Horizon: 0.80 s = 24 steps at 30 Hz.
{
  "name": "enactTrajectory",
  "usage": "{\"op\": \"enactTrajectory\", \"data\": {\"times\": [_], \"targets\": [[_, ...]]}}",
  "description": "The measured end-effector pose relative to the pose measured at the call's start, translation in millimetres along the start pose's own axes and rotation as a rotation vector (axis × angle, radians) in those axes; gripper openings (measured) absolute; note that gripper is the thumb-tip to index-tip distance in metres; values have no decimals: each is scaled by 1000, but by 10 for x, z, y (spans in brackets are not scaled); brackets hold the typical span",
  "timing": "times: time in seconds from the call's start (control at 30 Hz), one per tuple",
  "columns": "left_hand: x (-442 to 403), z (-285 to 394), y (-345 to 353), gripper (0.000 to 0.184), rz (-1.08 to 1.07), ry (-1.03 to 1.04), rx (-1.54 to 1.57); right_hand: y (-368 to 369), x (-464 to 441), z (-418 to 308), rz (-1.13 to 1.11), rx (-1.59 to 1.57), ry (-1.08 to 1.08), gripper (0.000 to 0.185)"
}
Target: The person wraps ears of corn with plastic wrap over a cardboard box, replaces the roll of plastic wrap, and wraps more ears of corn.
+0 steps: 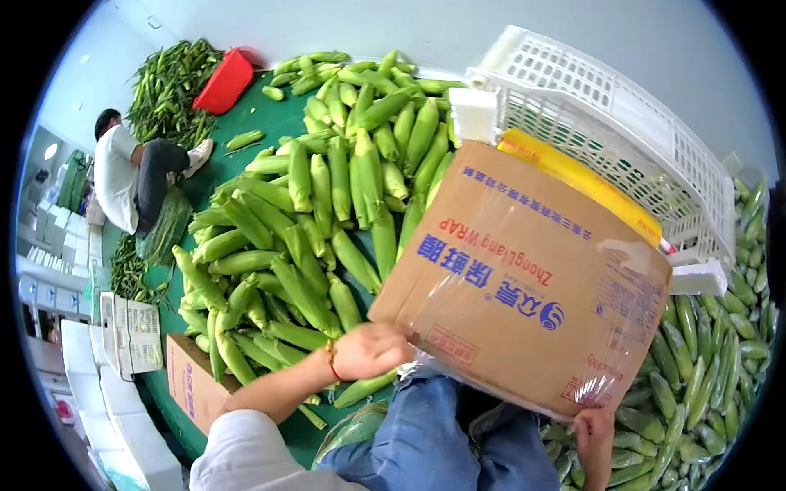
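A brown cardboard box (524, 278) with Chinese print and "ZhongLiang WRAP" stands tilted in front of my lap. Clear cling film (602, 372) stretches over its near face, shiny and wrinkled in places. My left hand (374, 350), with a red cord at the wrist, is closed at the box's near left corner, on a bunched edge of the film. At the near right corner my right hand (594, 432) is closed on the film's other edge. Husk-on corn cobs (303, 221) lie heaped beyond my left hand.
A white plastic crate (606, 123) and a yellow roll-shaped item (581, 184) stand behind the box. Bagged corn (688, 393) is piled at right. A seated person (135, 168), a red basin (227, 80), a smaller carton (196, 383) and white foam boxes (123, 409) are at left.
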<state>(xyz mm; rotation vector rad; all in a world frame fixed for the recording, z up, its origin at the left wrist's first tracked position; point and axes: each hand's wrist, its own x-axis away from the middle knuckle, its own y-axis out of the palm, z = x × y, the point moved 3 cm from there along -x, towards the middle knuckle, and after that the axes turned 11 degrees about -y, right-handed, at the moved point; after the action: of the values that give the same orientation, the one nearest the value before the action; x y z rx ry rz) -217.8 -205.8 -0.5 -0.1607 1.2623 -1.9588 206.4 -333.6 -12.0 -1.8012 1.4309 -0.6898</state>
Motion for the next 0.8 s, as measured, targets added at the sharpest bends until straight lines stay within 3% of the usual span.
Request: {"op": "enactTrajectory", "data": {"times": [0.1,0.17,0.23,0.3,0.43,0.5,0.57,0.63,0.77,0.8], "targets": [[796,-158,443,22,90,-121,69,116,16,-227,-42,68,49,6],[1335,-468,611,44,427,-891,-164,141,10,-233,-11,34,111,5],[1882,-1142,690,70,799,-1396,-408,156,-25,-215,-17,1,97,5],[2219,-1687,790,86,914,-1905,-188,150,-47,-209,-33,-24,100,4],[2677,-2094,1048,86,1085,-1686,192,119,-18,-197,-49,-40,167,4],[2054,-1572,715,82,1188,-1648,772,108,-51,-172,-45,-22,173,5],[1549,-1104,470,80,1147,-1361,978,109,-47,-204,-73,10,179,6],[960,-547,187,76,816,-1149,640,118,-46,-239,-84,0,214,6],[-568,393,-219,58,-35,-415,-204,150,-51,-262,-45,25,213,8],[-845,556,-104,56,-42,-228,-249,180,-11,-259,-32,29,230,6]]}}
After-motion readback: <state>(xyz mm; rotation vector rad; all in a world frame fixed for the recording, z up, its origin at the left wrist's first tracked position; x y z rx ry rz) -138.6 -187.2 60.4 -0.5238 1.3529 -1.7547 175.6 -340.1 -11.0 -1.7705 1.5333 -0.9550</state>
